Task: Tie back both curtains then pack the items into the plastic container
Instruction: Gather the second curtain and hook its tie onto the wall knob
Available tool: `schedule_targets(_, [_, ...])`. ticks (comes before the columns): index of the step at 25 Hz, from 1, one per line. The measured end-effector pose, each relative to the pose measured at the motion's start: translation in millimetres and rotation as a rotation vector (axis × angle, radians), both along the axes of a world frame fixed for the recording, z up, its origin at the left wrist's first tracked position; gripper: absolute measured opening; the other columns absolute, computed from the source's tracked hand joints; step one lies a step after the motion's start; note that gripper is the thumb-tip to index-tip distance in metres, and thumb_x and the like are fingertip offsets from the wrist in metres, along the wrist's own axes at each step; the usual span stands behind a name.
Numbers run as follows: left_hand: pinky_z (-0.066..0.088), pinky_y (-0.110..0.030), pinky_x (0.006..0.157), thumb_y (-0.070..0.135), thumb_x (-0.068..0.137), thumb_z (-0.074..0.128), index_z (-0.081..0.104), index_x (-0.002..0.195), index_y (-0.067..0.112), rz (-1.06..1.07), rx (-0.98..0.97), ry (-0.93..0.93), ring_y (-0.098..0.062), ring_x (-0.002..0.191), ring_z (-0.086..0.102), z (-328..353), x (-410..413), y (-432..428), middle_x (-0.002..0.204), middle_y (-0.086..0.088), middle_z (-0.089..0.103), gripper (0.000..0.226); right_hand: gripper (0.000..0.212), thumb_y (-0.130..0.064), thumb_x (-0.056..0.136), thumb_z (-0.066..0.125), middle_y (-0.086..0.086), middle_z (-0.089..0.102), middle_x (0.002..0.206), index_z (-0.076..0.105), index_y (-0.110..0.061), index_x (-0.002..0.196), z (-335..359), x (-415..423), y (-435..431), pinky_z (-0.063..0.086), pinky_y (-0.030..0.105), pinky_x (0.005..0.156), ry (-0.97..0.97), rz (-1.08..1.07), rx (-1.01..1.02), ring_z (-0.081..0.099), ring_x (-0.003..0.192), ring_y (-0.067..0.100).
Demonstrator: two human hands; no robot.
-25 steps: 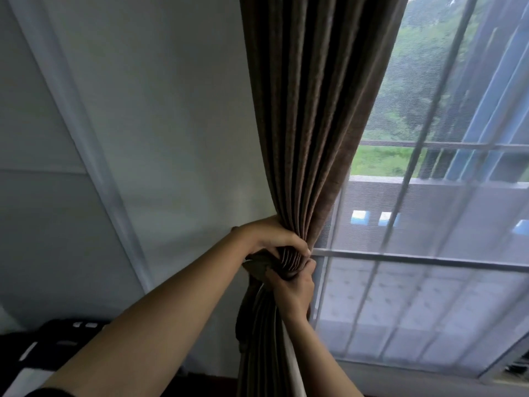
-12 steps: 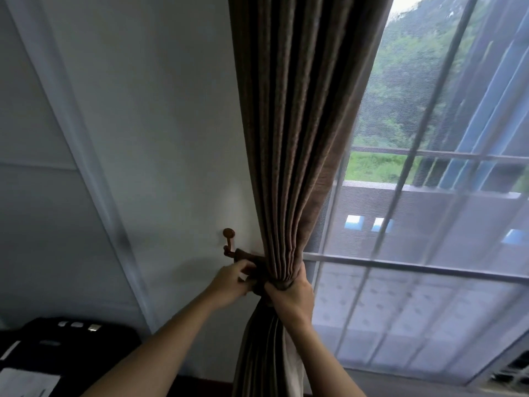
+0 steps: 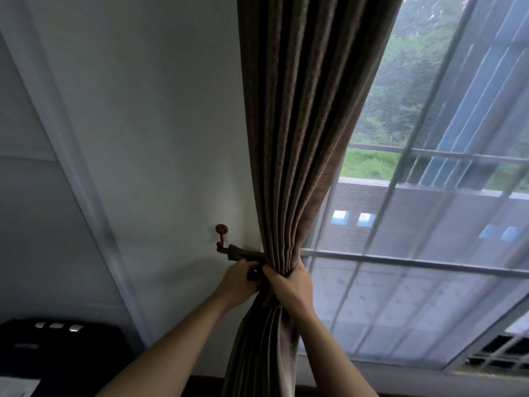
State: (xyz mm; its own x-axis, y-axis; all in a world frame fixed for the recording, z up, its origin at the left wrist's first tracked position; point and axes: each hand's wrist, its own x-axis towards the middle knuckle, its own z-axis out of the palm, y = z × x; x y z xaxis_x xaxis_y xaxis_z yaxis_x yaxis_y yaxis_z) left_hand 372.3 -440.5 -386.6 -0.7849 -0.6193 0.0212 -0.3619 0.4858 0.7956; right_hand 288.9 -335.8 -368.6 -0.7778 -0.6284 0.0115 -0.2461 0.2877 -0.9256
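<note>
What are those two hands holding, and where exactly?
The right hand grips the gathered brown pleated curtain at its cinched waist; the left hand holds the brown fabric tieback beside it.

A single head-worn wide-angle camera looks forward and slightly upward from close behind the person's arms, facing the wall (image 3: pixel 148 116) and window (image 3: pixel 429 196). Both hands, left hand (image 3: pixel 239 283) and right hand (image 3: pixel 290 287), sit low in the frame, near the lens.

Left of curtain (image 3: pixel 300 138): bare wall (image 3: pixel 160 124), open room.
Hook (image 3: pixel 221 239): juts from wall just left of the gathered folds, tie-back (image 3: pixel 243 253) looped on it.
Right of curtain: window bars (image 3: pixel 415 263) and screen block passage.
</note>
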Motion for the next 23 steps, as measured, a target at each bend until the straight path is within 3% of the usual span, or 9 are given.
schedule_targets(2, [0.043,-0.006,0.063,0.014,0.079,0.071,0.068,0.105,0.017,-0.051,-0.086,0.020,0.001,0.083,0.057,3.3,4.7,-8.0,0.103,0.003,0.061,0.026,0.054,-0.037,0.074,0.067,-0.007,0.061,0.083,0.050,-0.034,0.125,-1.3,0.0,-1.1,0.052,0.034,0.075,0.023,-0.028,0.030,0.065,0.091,0.025])
schedule_targets(5, [0.044,-0.007,0.057,0.005,0.075,0.070,0.062,0.076,0.025,-0.137,-0.071,-0.006,0.010,0.065,0.060,10.3,15.0,-15.3,0.077,0.011,0.061,0.022,0.048,-0.036,0.078,0.064,-0.011,0.057,0.078,0.051,-0.033,0.125,-0.4,-0.9,0.5,0.050,0.032,0.073,0.045,-0.050,0.042,0.064,0.090,0.024])
schedule_targets(7, [0.046,-0.012,0.058,0.002,0.074,0.067,0.057,0.069,0.021,-0.187,-0.030,-0.047,0.005,0.060,0.060,14.0,19.2,-20.1,0.072,0.006,0.062,0.021,0.046,-0.036,0.079,0.063,-0.015,0.055,0.075,0.051,-0.032,0.124,-0.9,-0.6,0.5,0.051,0.033,0.073,0.057,-0.053,0.048,0.063,0.086,0.022])
schedule_targets(10, [0.045,-0.016,0.058,0.004,0.074,0.069,0.053,0.071,0.024,-0.273,0.051,-0.070,-0.001,0.063,0.060,19.3,23.6,-28.1,0.071,0.007,0.061,0.025,0.042,-0.039,0.079,0.062,-0.011,0.058,0.080,0.053,-0.030,0.119,-1.0,0.3,0.0,0.054,0.038,0.078,0.055,-0.063,0.056,0.063,0.084,0.021])
schedule_targets(15, [0.042,-0.010,0.060,0.021,0.082,0.070,0.063,0.070,0.032,-0.336,0.081,-0.125,0.008,0.064,0.059,26.2,29.7,-37.0,0.070,0.014,0.062,0.018,0.035,-0.038,0.080,0.063,-0.009,0.059,0.085,0.056,-0.030,0.113,0.7,1.4,1.8,0.052,0.037,0.081,0.047,-0.057,0.046,0.061,0.089,0.021])
schedule_targets(20, [0.044,-0.019,0.065,0.029,0.083,0.067,0.067,0.076,0.023,-0.181,-0.138,-0.129,-0.010,0.073,0.064,23.8,28.2,-46.4,0.076,0.002,0.067,0.010,0.045,-0.053,0.068,0.057,-0.009,0.061,0.090,0.057,-0.034,0.109,-2.0,2.3,4.7,0.050,0.035,0.080,0.083,-0.012,0.034,0.060,0.090,0.017])
schedule_targets(23, [0.043,-0.036,0.086,0.033,0.085,0.062,0.071,0.089,0.022,-0.077,-0.380,-0.257,-0.018,0.098,0.059,14.8,14.1,-26.8,0.099,0.002,0.065,0.015,0.049,-0.060,0.066,0.058,-0.008,0.067,0.092,0.056,-0.035,0.109,-8.1,3.5,8.0,0.054,0.041,0.081,0.125,0.004,0.016,0.065,0.091,0.018])
